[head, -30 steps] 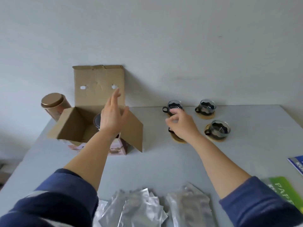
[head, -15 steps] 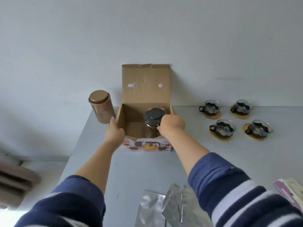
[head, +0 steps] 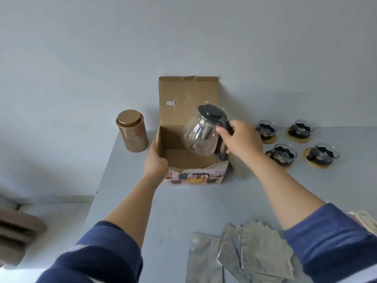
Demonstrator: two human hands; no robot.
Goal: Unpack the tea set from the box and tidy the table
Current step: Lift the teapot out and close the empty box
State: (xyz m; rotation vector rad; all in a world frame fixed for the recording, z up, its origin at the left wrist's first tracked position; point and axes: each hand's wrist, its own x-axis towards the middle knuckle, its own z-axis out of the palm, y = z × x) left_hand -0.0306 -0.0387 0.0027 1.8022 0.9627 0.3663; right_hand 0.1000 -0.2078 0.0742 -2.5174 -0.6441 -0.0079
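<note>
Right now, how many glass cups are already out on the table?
4, all right of the box, each on a coaster: back left, back right, front left, front right. The right hand partly covers the back left one; none seem hidden.

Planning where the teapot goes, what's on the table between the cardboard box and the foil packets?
Nothing: the head view shows bare grey table between the box and foil packets.
</note>
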